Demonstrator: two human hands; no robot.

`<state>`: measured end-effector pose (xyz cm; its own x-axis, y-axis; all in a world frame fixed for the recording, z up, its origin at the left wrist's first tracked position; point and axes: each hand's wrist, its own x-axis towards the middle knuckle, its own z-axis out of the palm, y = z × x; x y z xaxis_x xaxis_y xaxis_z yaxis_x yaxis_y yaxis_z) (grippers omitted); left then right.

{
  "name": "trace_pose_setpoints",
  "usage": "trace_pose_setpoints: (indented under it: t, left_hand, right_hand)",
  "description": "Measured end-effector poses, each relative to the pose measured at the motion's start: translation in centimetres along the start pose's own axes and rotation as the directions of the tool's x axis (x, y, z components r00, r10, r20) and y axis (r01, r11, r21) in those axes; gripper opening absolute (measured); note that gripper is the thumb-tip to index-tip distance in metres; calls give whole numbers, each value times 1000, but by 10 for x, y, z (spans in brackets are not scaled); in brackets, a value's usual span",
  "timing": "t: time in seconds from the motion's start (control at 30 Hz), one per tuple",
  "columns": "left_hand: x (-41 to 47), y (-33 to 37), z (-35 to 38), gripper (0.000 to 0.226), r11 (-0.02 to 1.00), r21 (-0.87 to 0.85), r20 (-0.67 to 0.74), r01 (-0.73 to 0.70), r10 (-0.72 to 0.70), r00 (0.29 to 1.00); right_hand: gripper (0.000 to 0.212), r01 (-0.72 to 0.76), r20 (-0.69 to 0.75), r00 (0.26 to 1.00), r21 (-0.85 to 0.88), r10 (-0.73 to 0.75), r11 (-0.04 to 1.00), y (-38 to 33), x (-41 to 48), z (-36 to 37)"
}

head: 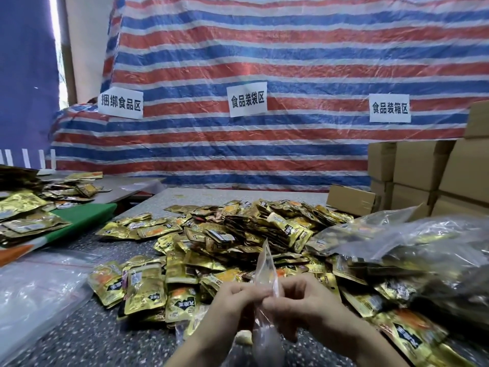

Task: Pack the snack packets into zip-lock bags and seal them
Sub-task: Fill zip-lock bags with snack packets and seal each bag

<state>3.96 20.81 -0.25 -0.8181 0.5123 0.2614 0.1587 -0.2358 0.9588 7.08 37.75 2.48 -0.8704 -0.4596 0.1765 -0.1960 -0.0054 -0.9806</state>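
An empty zip-lock bag (265, 271) stands upright, pinched by the curled fingers of the left hand (235, 296) and right hand (297, 298), not yet filled. Behind it, heaped snack packets (238, 234) cover the bench (79, 337), so most packing seems left. Plastic bags (423, 247) on the right already hold packets.

Left sign (120, 105): 捆绑食品区; middle sign (247, 99): 食品装袋区; right sign (389, 108): 食品装箱区; on striped tarp (291, 49).

Head-worn view (wide-angle), facing forward and down, table (92, 340) close, tarp (291, 62) beyond
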Motion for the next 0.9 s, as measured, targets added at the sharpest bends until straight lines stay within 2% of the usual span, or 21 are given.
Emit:
trace_pose_setpoints:
  t: [0.07, 0.13, 0.17, 0.27, 0.33, 0.4, 0.43, 0.53, 0.6, 0.63, 0.7, 0.77, 0.8, 0.83, 0.9]
  left_hand:
    - [1, -1, -2, 58, 999, -22, -40, -31, 30, 999]
    - [0, 2, -6, 35, 996, -48, -144, -75, 67, 987]
    - [-1, 4, -8, 31, 994, -49, -206, -100, 88, 975]
    - [0, 4, -15, 32, 984, 18, -339, -177, 173, 925]
    - [1, 2, -14, 35, 973, 69, -372, -222, 231, 899]
    - [2, -1, -13, 35, 958, 118, -396, -260, 286, 873]
    - [2, -3, -14, 37, 948, 153, -406, -278, 317, 857]
    - [4, -8, -21, 41, 938, 215, -425, -271, 340, 839]
    - [5, -9, -25, 35, 948, 200, -446, -247, 312, 839]
    - [5, -9, -26, 34, 953, 181, -457, -245, 302, 837]
    - [4, -6, -28, 33, 957, 146, -487, -250, 290, 824]
    - [4, -3, -30, 36, 955, 116, -542, -273, 291, 789]
    - [4, -2, -31, 38, 951, 107, -569, -289, 297, 767]
    - [4, -2, -32, 38, 947, 106, -591, -305, 306, 746]
    - [3, -1, -33, 37, 939, 113, -615, -325, 323, 719]
  right_hand:
    - [16, -11, -54, 998, 41, 13, 999, 2, 0, -2]
    - [24, 8, -191, 981, 88, 9, 996, 5, 1, -7]
    - [21, 36, -274, 962, 95, -9, 995, 5, 2, -9]
    - [21, 107, -514, 855, 48, -67, 993, 7, 3, -15]
    - [23, 130, -595, 797, 1, -104, 991, 10, 4, -16]
    - [24, 129, -595, 795, -23, -117, 991, 11, 4, -15]
    - [23, 124, -562, 820, -20, -113, 992, 10, 3, -15]
    - [24, 92, -330, 941, 36, -75, 995, 4, -2, -14]
    - [34, 107, -222, 971, 53, -93, 993, 2, -4, -13]
    - [39, 129, -242, 964, 52, -113, 990, 3, -3, -12]
    - [43, 188, -415, 888, -67, -199, 980, 8, -1, -14]
    - [27, 124, -535, 774, -397, -339, 909, 17, 1, -21]
    - [15, 36, -519, 768, -550, -374, 835, 21, 2, -26]
    - [15, -51, -471, 800, -671, -372, 740, 26, 3, -29]
    - [35, -120, -368, 868, -806, -333, 579, 38, 6, -34]
